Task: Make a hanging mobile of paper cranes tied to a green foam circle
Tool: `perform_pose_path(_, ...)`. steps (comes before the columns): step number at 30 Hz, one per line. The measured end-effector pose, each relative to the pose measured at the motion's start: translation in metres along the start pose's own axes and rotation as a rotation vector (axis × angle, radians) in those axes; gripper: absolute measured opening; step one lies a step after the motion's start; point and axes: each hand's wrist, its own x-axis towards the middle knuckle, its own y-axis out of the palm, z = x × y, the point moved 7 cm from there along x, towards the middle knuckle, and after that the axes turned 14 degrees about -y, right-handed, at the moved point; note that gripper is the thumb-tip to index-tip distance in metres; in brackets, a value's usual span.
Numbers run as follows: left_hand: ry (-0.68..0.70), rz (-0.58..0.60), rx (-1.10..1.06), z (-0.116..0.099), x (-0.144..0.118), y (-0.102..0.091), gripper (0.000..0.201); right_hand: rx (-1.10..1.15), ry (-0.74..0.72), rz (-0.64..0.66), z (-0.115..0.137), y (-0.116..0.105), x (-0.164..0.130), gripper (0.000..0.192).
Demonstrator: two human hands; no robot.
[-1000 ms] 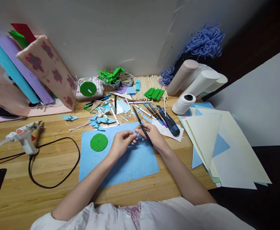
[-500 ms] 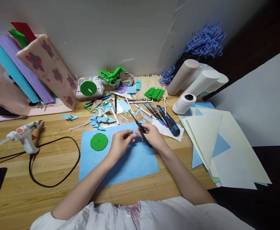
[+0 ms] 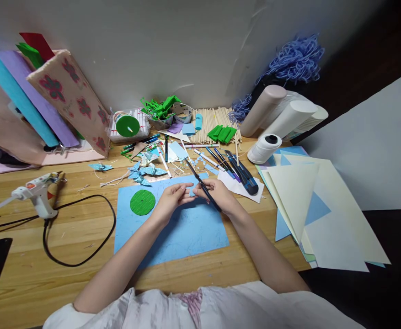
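Black-handled scissors [image 3: 204, 187] lie slantwise in my right hand [image 3: 217, 194], closed around them, with the blades pointing up and left. At the same hand's fingertips shows a tiny light-blue paper piece [image 3: 191, 192]. My left hand [image 3: 172, 199] faces it with fingers stretched and thumb apart, close to the paper piece; whether it touches the piece is hard to make out. Both hands hover over a blue sheet [image 3: 183, 242] on the wooden table. A green disc [image 3: 142, 202] with a small centre hole rests on the sheet's left part.
Left stands a hot glue gun [image 3: 40, 194] with a looped black cable [image 3: 113, 219]. Behind the sheet lie folded blue paper cranes [image 3: 147, 170], markers and scraps. A utility knife [image 3: 243, 173], a thread spool [image 3: 264, 148] and stacked paper sheets [image 3: 337, 214] are at right.
My left fingers have spread from a pinch, baring the small blue paper piece. The scissors have turned slightly in my right hand and their handles look closer together.
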Motion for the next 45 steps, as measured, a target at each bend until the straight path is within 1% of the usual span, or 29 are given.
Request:
perform_pose_path(3,-0.042,0.041,-0.006,0.002,-0.001,0.002,0.027,-0.071,-0.014,0.011,-0.003,0.0,0.0,0.024)
perform_pose_path(6,-0.036,0.09,0.061,0.002,-0.003,0.005,0.034,-0.123,-0.032,0.03,-0.006,-0.001,0.0,0.023)
perform_pose_path(9,-0.018,0.131,0.106,0.001,-0.005,0.007,0.044,-0.131,-0.049,0.032,-0.004,-0.002,0.002,0.025)
perform_pose_path(11,-0.008,0.138,0.118,0.0,-0.005,0.006,0.046,-0.099,-0.045,0.034,-0.002,-0.004,0.002,0.03)
perform_pose_path(14,0.022,0.146,0.158,-0.002,-0.007,0.007,0.044,-0.065,-0.021,0.095,0.001,-0.003,0.001,0.037)
perform_pose_path(16,0.046,0.144,0.196,-0.004,-0.008,0.008,0.042,-0.086,-0.023,0.142,0.003,-0.003,0.0,0.04)
perform_pose_path(20,0.062,0.131,0.27,-0.005,-0.008,0.01,0.039,-0.155,-0.058,0.184,0.002,-0.004,0.001,0.04)
perform_pose_path(24,0.079,0.156,0.324,-0.006,-0.008,0.013,0.038,-0.174,-0.059,0.199,-0.002,-0.003,0.002,0.037)
perform_pose_path(28,0.07,0.186,0.306,-0.007,-0.008,0.014,0.037,-0.159,-0.074,0.228,0.002,-0.001,0.002,0.036)
perform_pose_path(31,0.043,0.21,0.239,-0.007,-0.007,0.014,0.043,-0.162,-0.092,0.258,0.006,0.0,0.001,0.035)
perform_pose_path(34,0.018,0.175,0.182,-0.006,-0.007,0.011,0.05,-0.17,-0.096,0.236,0.006,-0.002,0.001,0.033)
perform_pose_path(38,0.017,0.099,0.136,-0.007,-0.009,0.006,0.051,-0.177,-0.094,0.19,0.004,-0.006,0.003,0.034)
perform_pose_path(42,0.037,0.092,0.128,-0.009,-0.01,0.008,0.048,-0.217,-0.114,0.133,0.005,-0.01,0.004,0.034)
perform_pose_path(45,0.044,0.075,0.105,-0.009,-0.01,0.008,0.044,-0.23,-0.131,0.121,0.006,-0.01,0.004,0.035)
